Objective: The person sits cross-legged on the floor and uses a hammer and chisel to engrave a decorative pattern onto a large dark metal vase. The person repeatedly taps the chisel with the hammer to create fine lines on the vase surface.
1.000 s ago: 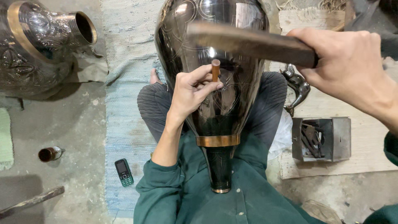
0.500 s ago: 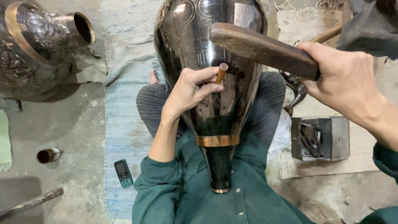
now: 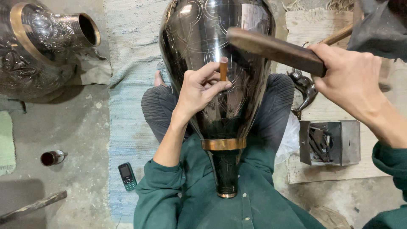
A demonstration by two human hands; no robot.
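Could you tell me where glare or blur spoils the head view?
Head view: bright glare streaks the top of the dark vase, washing out some engraving; the mallet in the right hand is slightly soft; the left hand and punch stay sharp; the edges bend a little.

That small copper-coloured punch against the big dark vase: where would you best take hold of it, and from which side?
Probably at mid-shaft, coming from the side, as the left hand does now. The punch is a short, thin rod standing with its tip on the vase, so thumb and fingertips pinch its lower part and leave the top end bare for the wooden mallet in the right hand.
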